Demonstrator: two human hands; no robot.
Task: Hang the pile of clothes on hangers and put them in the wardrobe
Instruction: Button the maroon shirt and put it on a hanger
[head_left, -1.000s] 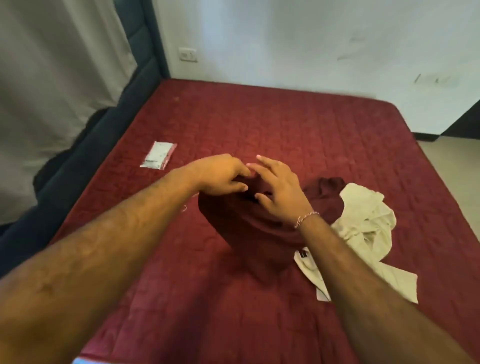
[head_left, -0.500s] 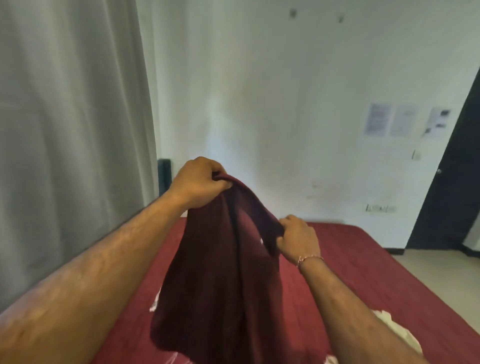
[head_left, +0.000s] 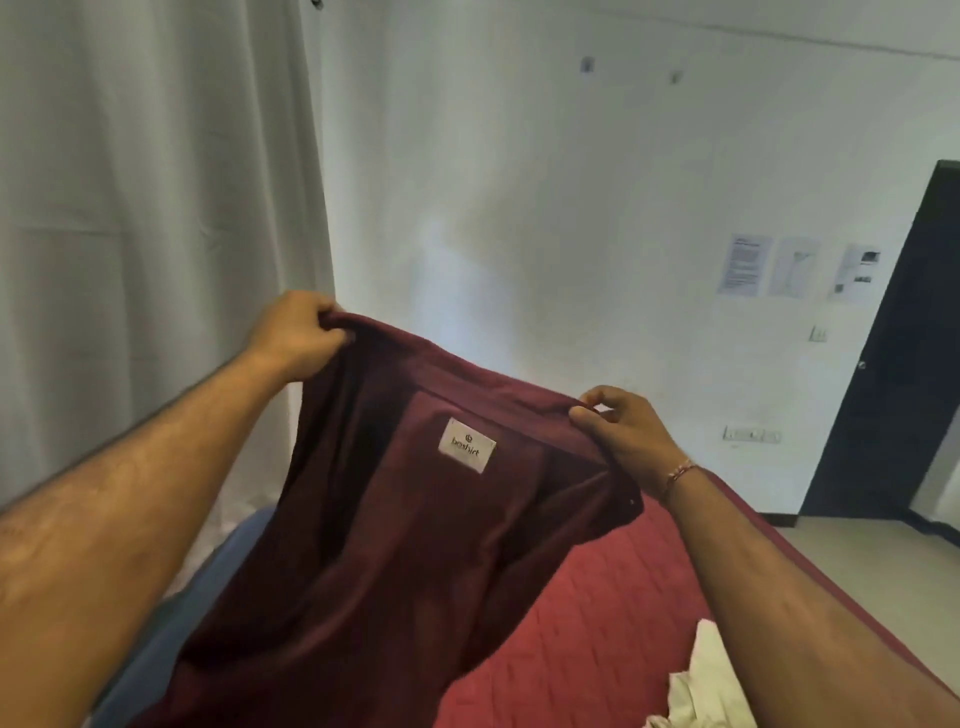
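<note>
**Head view: maroon shirt spread by the shoulders, no hanger in sight**

The head view is showing the left hand (head_left: 298, 332) gripping one top corner of a maroon shirt (head_left: 395, 525), fingers curled tight round a bunch of cloth, while the right hand (head_left: 621, 431) is pinching the opposite shoulder edge between thumb and fingertips. Both grips are closed on fabric, none slack. The shirt is hanging in the air between them, above the red quilted bed (head_left: 597, 623), with its inside facing the camera and a white neck label (head_left: 466, 445) showing just below the collar line. The lower body of the garment is drooping toward the bed's near edge.

Judging from here, the right hand's pinch is the weaker hold; a shake to straighten the cloth could be pulling that shoulder free and letting the shirt fold back on itself. Because no hanger is visible, one hand will probably be letting go to fetch one, and the shirt could be slumping onto the bed and creasing again.

As for containers, neither a wardrobe nor a basket is appearing in this view. The remaining clothes, a cream garment (head_left: 701, 686) at least, are lying loose on the bed at the lower right, partly behind the right forearm.
</note>
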